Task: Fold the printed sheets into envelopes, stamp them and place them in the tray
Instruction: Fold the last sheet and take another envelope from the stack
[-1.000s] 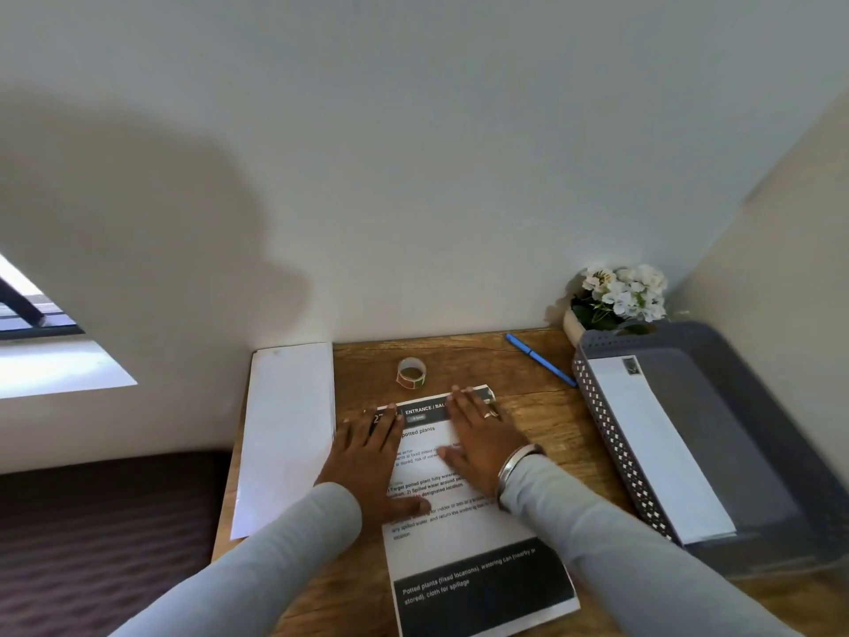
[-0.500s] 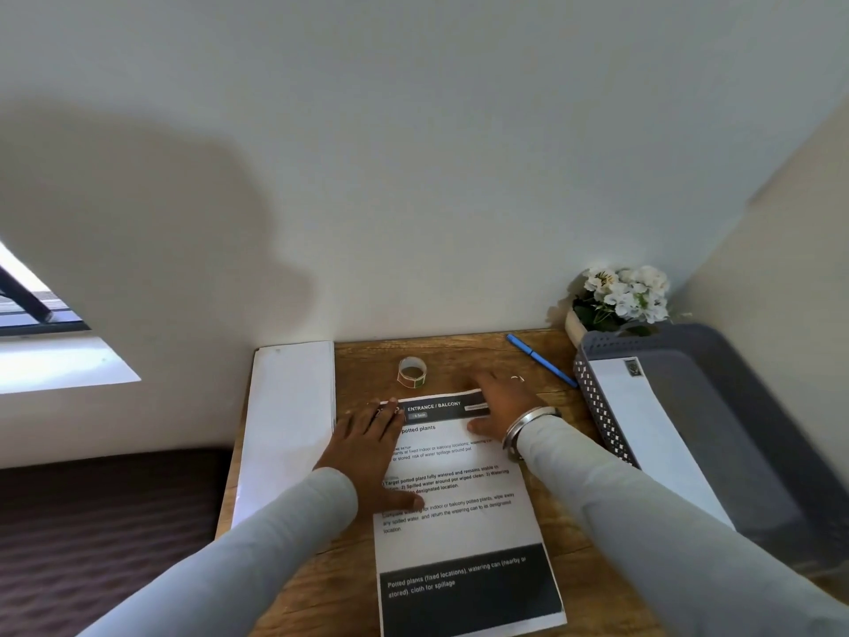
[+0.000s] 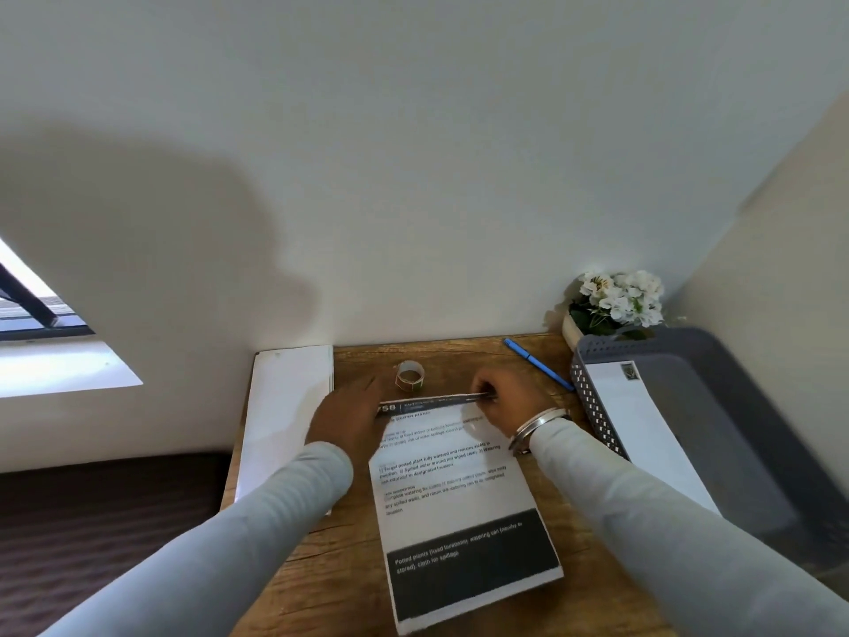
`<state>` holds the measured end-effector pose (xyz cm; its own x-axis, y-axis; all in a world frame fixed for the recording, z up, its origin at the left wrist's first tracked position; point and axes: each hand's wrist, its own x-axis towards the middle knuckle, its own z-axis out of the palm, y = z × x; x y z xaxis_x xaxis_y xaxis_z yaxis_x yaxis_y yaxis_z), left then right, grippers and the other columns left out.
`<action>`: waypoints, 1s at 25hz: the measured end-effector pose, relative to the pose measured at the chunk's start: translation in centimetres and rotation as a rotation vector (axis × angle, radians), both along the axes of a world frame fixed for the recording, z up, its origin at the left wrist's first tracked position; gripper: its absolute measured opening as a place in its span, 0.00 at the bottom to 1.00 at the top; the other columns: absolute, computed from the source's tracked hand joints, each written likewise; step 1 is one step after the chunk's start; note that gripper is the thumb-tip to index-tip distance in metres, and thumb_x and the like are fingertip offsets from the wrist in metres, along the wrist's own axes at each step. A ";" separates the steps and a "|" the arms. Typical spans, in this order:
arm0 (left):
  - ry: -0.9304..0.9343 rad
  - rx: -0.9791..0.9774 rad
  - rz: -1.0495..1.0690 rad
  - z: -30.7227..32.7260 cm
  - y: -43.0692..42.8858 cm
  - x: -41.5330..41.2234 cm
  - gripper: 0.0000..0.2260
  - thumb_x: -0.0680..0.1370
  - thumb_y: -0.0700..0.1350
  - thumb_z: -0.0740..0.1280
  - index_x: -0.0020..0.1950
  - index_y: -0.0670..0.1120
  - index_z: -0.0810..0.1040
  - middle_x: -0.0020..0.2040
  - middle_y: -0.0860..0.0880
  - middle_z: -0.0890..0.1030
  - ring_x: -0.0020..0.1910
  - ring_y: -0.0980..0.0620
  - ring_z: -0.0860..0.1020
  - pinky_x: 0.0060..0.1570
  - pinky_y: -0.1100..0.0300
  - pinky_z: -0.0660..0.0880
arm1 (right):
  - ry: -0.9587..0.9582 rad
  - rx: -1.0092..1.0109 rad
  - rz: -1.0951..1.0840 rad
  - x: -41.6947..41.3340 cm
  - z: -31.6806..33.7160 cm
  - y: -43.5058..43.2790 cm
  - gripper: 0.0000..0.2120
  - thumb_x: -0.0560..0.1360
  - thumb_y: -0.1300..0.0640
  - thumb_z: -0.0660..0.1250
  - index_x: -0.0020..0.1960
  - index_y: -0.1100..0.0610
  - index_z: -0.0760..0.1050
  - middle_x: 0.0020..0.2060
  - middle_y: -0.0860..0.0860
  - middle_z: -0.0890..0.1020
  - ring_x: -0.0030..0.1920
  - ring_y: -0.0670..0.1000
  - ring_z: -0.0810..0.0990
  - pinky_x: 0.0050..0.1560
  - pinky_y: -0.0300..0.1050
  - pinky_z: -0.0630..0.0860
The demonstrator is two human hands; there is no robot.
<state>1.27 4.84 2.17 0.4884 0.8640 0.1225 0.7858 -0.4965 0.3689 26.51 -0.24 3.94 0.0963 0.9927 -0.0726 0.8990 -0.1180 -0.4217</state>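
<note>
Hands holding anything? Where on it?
Right hand pinches the printed sheet at its far right corner. Left hand, blurred, rests flat on the sheet's far left part, gripping nothing.

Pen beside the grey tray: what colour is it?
The slim pen is blue, seen best in head view.

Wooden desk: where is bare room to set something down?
Bare wood lies at the back between the small round stamp roll and the blue pen, and near-left between the white paper stack and the printed sheet. Crowded centre: left hand and right hand are on that sheet; the grey plastic tray fills the right.
</note>
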 end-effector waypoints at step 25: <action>0.432 -0.133 -0.226 -5.5 -4.0 1.4 0.32 0.83 0.63 0.45 0.81 0.48 0.39 0.82 0.49 0.38 0.80 0.48 0.38 0.73 0.53 0.36 | -0.310 -0.134 0.182 -6.5 -6.9 -4.6 0.32 0.83 0.43 0.48 0.81 0.57 0.44 0.81 0.55 0.47 0.81 0.55 0.45 0.79 0.53 0.44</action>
<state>2.70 0.84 -3.34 0.6471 0.7250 -0.2359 0.7587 -0.6429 0.1056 20.05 -4.79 -3.00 -0.0426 0.9792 -0.1983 0.9928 0.0194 -0.1178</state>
